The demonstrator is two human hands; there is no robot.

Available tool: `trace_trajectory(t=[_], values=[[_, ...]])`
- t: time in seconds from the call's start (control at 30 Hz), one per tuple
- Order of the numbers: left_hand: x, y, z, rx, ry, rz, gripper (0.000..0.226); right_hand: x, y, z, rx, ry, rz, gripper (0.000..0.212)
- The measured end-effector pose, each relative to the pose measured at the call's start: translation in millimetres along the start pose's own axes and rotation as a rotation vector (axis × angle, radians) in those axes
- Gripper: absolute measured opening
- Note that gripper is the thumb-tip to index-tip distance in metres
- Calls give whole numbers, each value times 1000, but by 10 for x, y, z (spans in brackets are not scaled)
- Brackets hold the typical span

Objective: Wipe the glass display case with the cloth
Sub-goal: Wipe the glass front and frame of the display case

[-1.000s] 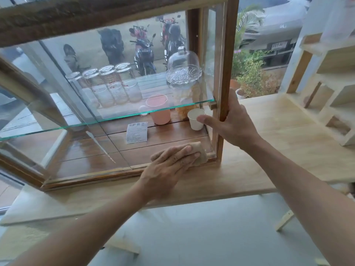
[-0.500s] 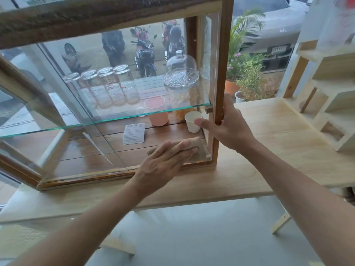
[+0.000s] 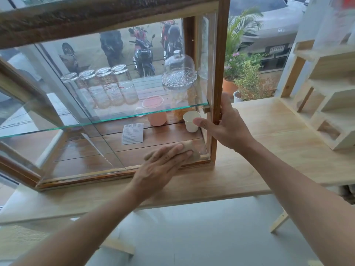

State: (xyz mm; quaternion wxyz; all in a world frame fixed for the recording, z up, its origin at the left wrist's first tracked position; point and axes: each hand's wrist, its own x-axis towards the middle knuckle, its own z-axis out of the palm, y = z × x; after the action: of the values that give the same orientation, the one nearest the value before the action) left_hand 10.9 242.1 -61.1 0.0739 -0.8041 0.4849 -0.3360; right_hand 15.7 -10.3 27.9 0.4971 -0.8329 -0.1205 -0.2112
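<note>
A wood-framed glass display case (image 3: pixel 219 54) stands on a pale wooden counter (image 3: pixel 269 150). My left hand (image 3: pixel 161 166) lies flat with fingers together, pressing a small beige cloth (image 3: pixel 190 145) against the lower right of the front glass pane. Most of the cloth is hidden under my fingers. My right hand (image 3: pixel 228 125) grips the case's right front corner post, thumb on the front and fingers around the side.
Inside the case a glass shelf (image 3: pixel 57 126) carries several upturned glasses (image 3: pixel 107 87) and a domed glass dish (image 3: pixel 179 72). Below stand a pink cup (image 3: pixel 156 118), a white paper cup (image 3: pixel 191 121) and a printed card (image 3: pixel 133 133). A pale wooden rack (image 3: pixel 326 96) stands at right.
My left hand has slid the cloth slightly up and right along the lower front glass. My right hand keeps its hold on the corner post.
</note>
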Motion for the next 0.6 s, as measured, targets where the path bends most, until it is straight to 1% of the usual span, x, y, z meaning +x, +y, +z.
trace_trajectory(t=[0.03,0.1,0.17,0.27,0.33,0.4,0.43,0.5,0.6], values=[[73,111,58,-33,-29,12,51,0,6,2,8,6,-1,58],[216,160,67,-47,-25,32,51,1,-4,-1,27,8,-4,59],[169,-33,-26,13,3,20,49,4,-15,-4,24,1,-9,60],[-135,-228,-121,21,38,-43,48,3,-6,-5,16,2,4,58],[-200,-107,-44,0,3,-52,49,-7,-15,-6,13,10,12,56],[-67,48,0,-10,-30,-15,49,-1,-20,-6,2,7,12,55],[21,27,-41,-2,-12,-7,47,3,-21,-7,-6,0,11,54],[90,-183,-191,36,42,-53,41,12,-15,-11,-18,-9,7,53],[-129,-381,-266,75,112,-154,46,14,-1,-3,-18,-12,10,51]])
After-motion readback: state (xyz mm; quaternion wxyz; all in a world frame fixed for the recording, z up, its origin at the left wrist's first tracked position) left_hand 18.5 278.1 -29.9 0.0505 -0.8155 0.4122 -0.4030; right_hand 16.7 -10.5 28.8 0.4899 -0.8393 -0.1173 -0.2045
